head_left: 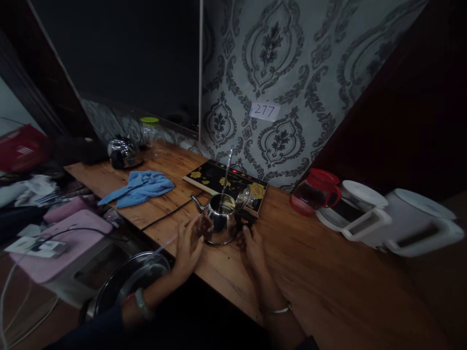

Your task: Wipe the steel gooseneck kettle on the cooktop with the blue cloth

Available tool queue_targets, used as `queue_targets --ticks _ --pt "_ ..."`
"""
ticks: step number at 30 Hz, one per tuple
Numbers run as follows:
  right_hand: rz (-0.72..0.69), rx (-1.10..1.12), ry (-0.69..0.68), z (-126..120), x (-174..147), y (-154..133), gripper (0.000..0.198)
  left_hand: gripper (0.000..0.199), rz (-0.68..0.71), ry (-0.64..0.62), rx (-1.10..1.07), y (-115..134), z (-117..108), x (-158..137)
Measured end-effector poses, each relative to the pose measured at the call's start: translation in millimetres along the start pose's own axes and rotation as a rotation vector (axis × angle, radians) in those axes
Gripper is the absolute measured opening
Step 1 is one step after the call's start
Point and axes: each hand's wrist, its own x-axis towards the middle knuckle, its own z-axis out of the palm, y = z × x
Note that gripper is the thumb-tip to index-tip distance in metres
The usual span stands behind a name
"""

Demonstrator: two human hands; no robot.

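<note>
A shiny metal kettle [219,226] stands on the wooden table directly before me. Its lid [242,198] is flipped up at the right, over the black handle [246,218]. A thin metal spout pipe [228,167] comes down to the kettle's open mouth. My left hand [188,244] is curved against the left side of the kettle, below its spout. At the other side my right hand [252,244] has its fingers closed around the lower part of the handle. Behind the kettle lies a black tea stove panel [207,175] with gold flowers and a small red light.
A blue cloth [144,187], another metal kettle [124,153] and a green-lidded jar [150,129] are at the left. A red-lidded jug [315,192] and white-handled pitchers [357,206] line the right. Below the table's front edge sits a round basin [133,277].
</note>
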Motion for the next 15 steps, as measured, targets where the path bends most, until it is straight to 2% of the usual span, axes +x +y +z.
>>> queue_targets --ticks 3,6,11,15 --pt "0.002 0.005 -0.012 -0.1 -0.6 -0.2 0.05 0.061 0.125 -0.001 0.066 16.8 -3.5 10.2" --pt "-0.017 0.018 -0.031 0.1 -1.4 -1.4 0.048 0.072 0.205 -0.055 0.051 31.3 0.2 26.9" --pt "-0.036 0.003 -0.03 2.1 -1.7 -3.2 0.053 0.081 0.104 -0.104 -0.037 41.2 15.7 53.3" --pt "-0.005 0.017 -0.016 3.5 -0.1 -1.0 0.06 0.103 0.046 -0.167 -0.13 38.6 19.8 73.2"
